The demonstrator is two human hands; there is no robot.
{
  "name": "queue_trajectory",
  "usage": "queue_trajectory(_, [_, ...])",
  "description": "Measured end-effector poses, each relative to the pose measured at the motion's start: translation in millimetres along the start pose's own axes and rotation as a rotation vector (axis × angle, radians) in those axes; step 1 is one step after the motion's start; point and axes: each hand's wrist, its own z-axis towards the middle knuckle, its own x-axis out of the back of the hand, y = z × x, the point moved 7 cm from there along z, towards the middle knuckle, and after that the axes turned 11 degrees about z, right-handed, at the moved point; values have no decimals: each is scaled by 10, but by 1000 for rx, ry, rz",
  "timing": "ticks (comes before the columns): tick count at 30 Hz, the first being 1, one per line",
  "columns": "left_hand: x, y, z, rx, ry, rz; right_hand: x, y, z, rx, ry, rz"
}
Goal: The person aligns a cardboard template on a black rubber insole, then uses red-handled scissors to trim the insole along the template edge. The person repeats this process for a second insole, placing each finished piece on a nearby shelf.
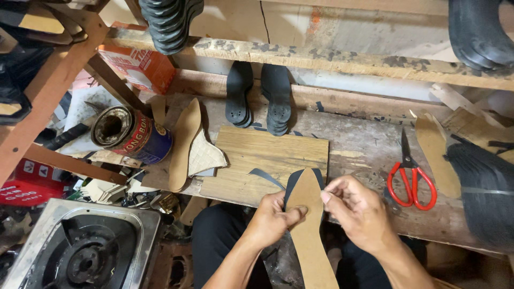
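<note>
Grip, left: our left hand (pixel 276 217) closes on the tan insole board (pixel 308 225), thumb pressed flat on its upper face, fingers curled beneath.
Grip, right: our right hand (pixel 356 208) pinches the dark lining strip (pixel 316 176) at the board's right edge near the toe, thumb and forefinger tight together.
Work piece: the board lies lengthwise, toe pointing far, heel toward us, over our lap at the near edge of the wooden board (pixel 267 155) on the bench. The dark layer shows around the toe and trails off as a thin tail to the left.
Step in hand: we judge this to be folding or pressing the dark lining around the board's rim, toe portion under way.
Next move, judged: it calls for a steady left thumb while the pinch travels along the edge, keeping the strip taut and unwrinkled.
Right of grip: red-handled scissors (pixel 411 179) lie apart on the bench.
Left: a second insole (pixel 182 144) beside a tipped tin can (pixel 131 134).
Far: two stacks of black soles (pixel 258 99).
Near left: a gas burner (pixel 85 251).
</note>
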Motion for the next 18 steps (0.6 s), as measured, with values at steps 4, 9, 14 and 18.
queue_trajectory(4, [-6,13,9,-41,5,14,-195,-150,-35,62,-147,-72])
queue_trajectory(9, [-30,45,-20,-72,-14,-9,-400,-516,-112,349,-234,-183])
queue_trajectory(14, [-25,67,-55,-94,-12,22,-469,-696,-177,443,-322,-235])
queue_trajectory(18, [-46,3,-85,-66,-1,39,-365,-829,-155,533,-163,-336])
